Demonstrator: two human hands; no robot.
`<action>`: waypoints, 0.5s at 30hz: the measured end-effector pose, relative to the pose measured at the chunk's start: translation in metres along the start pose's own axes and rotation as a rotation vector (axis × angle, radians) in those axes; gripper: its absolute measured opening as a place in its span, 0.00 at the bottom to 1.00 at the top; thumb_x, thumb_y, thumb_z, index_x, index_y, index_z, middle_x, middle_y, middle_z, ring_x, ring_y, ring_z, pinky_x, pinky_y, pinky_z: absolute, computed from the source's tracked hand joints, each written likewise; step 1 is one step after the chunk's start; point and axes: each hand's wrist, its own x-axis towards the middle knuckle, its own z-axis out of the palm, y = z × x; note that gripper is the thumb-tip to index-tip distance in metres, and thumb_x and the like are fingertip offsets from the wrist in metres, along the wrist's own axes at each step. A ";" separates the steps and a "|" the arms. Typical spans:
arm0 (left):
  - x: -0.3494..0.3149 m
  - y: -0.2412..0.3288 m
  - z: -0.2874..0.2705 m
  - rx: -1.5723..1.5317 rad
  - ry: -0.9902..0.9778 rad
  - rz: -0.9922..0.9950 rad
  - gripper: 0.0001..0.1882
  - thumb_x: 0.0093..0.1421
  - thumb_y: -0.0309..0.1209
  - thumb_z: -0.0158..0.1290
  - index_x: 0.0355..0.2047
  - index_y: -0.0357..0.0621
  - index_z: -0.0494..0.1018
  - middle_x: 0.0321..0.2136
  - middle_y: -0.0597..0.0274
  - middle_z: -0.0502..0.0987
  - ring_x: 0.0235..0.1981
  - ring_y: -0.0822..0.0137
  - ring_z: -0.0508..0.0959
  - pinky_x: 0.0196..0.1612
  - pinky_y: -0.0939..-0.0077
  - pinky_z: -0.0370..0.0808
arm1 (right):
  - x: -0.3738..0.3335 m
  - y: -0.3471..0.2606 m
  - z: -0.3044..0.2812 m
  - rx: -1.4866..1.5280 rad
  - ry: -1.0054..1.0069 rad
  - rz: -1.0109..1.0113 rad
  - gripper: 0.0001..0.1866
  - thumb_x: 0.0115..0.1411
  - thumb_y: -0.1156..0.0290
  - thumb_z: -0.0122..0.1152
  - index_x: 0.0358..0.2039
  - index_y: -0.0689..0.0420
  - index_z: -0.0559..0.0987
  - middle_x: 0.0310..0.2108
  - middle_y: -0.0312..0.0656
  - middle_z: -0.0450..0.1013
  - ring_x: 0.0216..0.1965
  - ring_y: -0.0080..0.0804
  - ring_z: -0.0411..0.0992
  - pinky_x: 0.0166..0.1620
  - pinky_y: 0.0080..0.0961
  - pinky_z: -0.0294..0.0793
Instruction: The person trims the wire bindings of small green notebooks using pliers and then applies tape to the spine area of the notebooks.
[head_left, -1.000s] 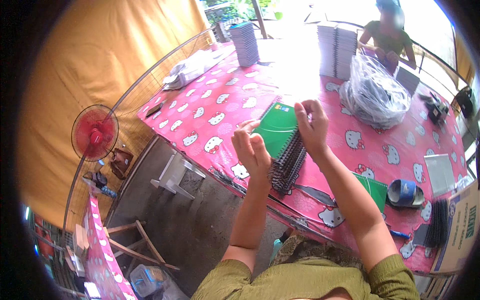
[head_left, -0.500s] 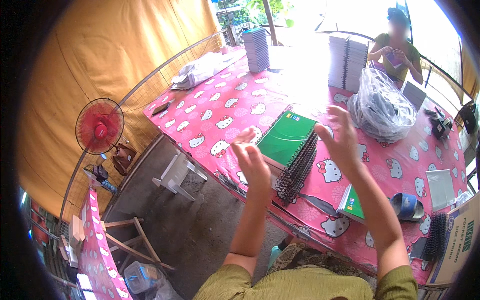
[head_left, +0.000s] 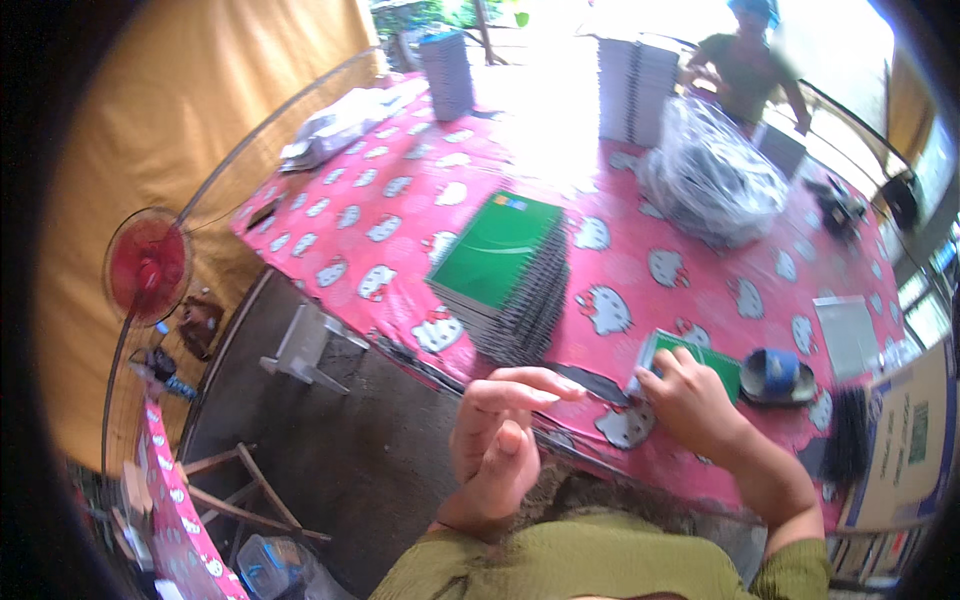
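My right hand (head_left: 692, 402) is bent over the left end of a green-covered notebook (head_left: 716, 372) lying near the table's front edge, its fingers closed on the cover's edge. Held in the air before my body, my left hand (head_left: 498, 435) has nothing in it; its fingers are extended and the thumb stands apart. A stack of spiral notebooks (head_left: 503, 250) with a green cover on top sits to the far side of my hands, its black coils facing right. Neither hand touches that stack.
Right of my hand lie a blue slide sandal (head_left: 777, 378), black spiral coils (head_left: 848, 437) and a cardboard box (head_left: 905, 440). Farther back stand a plastic bag (head_left: 712, 180) and tall notebook stacks (head_left: 635, 95). A person (head_left: 745, 70) is across the pink table (head_left: 690, 300).
Both hands have left the sides of the notebook stack. My right hand came down onto the separate green notebook; my left drew back toward my body. The view has shifted too.
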 end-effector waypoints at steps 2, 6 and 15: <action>-0.005 -0.008 0.004 -0.062 -0.030 -0.073 0.16 0.66 0.38 0.47 0.41 0.34 0.66 0.38 0.42 0.73 0.41 0.53 0.75 0.48 0.56 0.73 | 0.003 0.010 -0.007 0.098 -0.076 -0.004 0.12 0.49 0.72 0.59 0.36 0.58 0.78 0.37 0.47 0.73 0.41 0.45 0.72 0.41 0.37 0.75; -0.006 -0.028 0.005 -0.177 -0.022 -0.337 0.12 0.66 0.32 0.45 0.41 0.32 0.68 0.37 0.43 0.75 0.41 0.58 0.77 0.48 0.61 0.74 | 0.004 0.029 -0.014 0.352 -0.044 -0.029 0.09 0.55 0.71 0.59 0.37 0.60 0.78 0.33 0.49 0.75 0.38 0.48 0.75 0.43 0.40 0.75; -0.019 -0.084 0.001 -0.251 0.012 -0.812 0.11 0.68 0.30 0.44 0.46 0.36 0.66 0.37 0.49 0.77 0.35 0.62 0.81 0.40 0.69 0.79 | 0.002 0.028 -0.015 0.348 -0.042 0.015 0.10 0.55 0.72 0.58 0.38 0.60 0.78 0.36 0.50 0.74 0.40 0.47 0.75 0.43 0.39 0.75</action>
